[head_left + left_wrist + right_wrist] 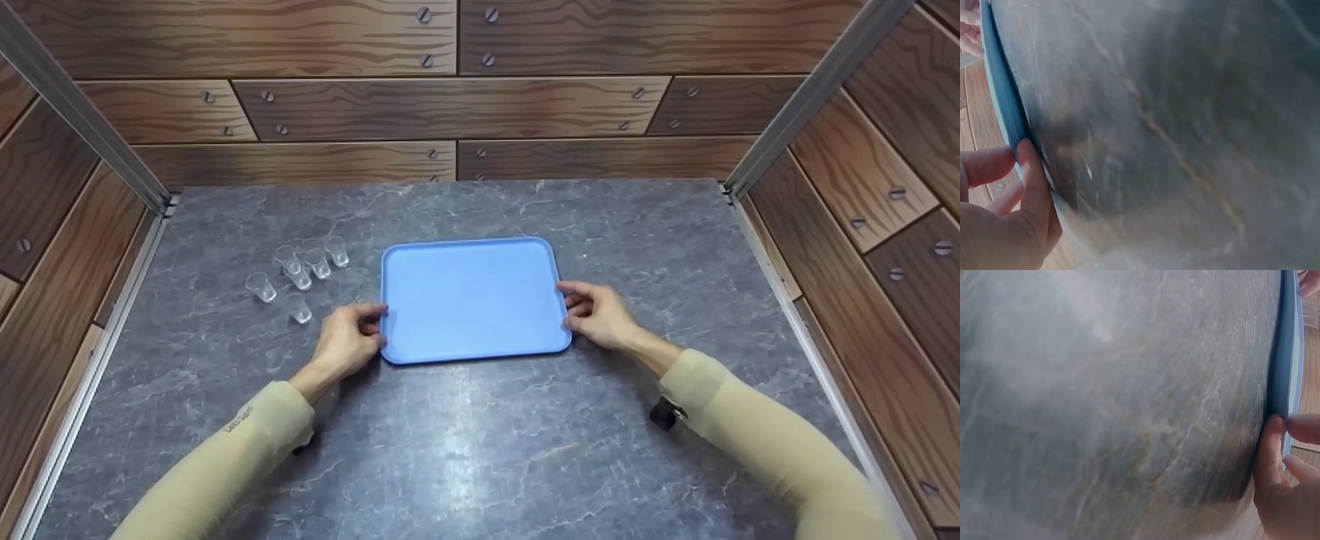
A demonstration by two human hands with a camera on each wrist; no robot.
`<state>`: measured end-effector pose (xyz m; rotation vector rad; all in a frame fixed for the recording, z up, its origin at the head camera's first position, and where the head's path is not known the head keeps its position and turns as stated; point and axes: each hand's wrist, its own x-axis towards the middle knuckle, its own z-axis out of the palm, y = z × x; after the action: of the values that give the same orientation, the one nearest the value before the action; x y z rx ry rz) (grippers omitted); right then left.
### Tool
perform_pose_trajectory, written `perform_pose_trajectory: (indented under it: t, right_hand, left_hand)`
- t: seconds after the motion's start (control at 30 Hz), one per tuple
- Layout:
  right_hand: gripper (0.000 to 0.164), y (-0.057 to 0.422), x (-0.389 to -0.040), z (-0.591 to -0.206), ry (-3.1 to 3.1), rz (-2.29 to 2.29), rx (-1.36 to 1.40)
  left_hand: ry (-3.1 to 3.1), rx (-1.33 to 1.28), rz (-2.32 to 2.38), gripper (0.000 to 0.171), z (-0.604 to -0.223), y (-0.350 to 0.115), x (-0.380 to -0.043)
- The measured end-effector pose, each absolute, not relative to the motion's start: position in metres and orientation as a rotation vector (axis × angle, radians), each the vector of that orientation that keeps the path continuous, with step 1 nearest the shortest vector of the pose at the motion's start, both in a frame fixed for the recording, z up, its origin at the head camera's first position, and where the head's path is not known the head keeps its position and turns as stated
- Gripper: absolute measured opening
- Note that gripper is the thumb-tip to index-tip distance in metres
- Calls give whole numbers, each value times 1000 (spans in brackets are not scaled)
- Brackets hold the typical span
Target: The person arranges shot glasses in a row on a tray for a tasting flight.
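A blue rectangular tray [474, 300] lies flat, close over the middle of the grey marbled table. My left hand [349, 339] holds its left side, with thumb and fingers at the rim. Opposite it, my right hand [600, 313] grips the right side the same way. The left wrist view shows the tray's edge [1008, 95] side-on with fingertips at it. In the right wrist view the edge [1283, 360] meets the thumb and fingers likewise. Several small clear shot glasses stand left of the tray; the nearest glass [299, 308] is close to my left hand.
The other glasses, among them one at the far left [261, 287] and one at the back [337, 252], form a loose cluster. Wood-patterned walls [450, 109] and metal corner posts [817, 94] enclose the grey table [480, 450] at the back and sides.
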<state>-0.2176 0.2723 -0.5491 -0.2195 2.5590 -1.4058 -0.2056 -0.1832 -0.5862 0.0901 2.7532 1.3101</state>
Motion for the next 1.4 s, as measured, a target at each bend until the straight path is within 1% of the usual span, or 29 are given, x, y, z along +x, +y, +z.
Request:
perform_pose_trajectory:
  t: [0.1,0.2,0.33,0.47,0.53,0.6,0.77,0.83,0.9,1.03,1.4]
  right_hand:
    - [66,273,-217,-550,2560,-1402,-219]
    - [65,273,-216,-550,2549,-1398,-233]
    - [65,274,-216,-550,2543,-1389,-247]
    - [65,275,-217,-549,2551,-1382,-254]
    - [65,275,-217,-548,2552,-1379,-255]
    - [65,275,-217,-548,2554,-1377,-252]
    - [66,274,-216,-548,2558,-1371,-245]
    - [66,274,-216,-548,2557,-1375,-245]
    - [66,273,-216,-548,2553,-1382,-248]
    - [66,273,-216,-548,2552,-1395,-262]
    - [67,274,-215,-549,2564,-1375,-258]
  left_hand:
    - [2720,155,1305,53,-552,-180,-193]
    - [2695,214,1311,44,-522,-189,-185]
    - [2831,302,1359,31,-494,-219,-189]
    - [3008,297,1418,25,-477,-259,-199]
    - [3060,258,1422,27,-476,-281,-204]
    - [3086,205,1397,32,-479,-301,-208]
    - [3054,87,1291,55,-496,-335,-216]
    - [3015,50,1268,60,-503,-342,-217]
    - [2979,11,1257,60,-509,-346,-217]
    - [2953,-48,1249,54,-516,-349,-217]
    - [2994,-108,1243,47,-526,-342,-221]
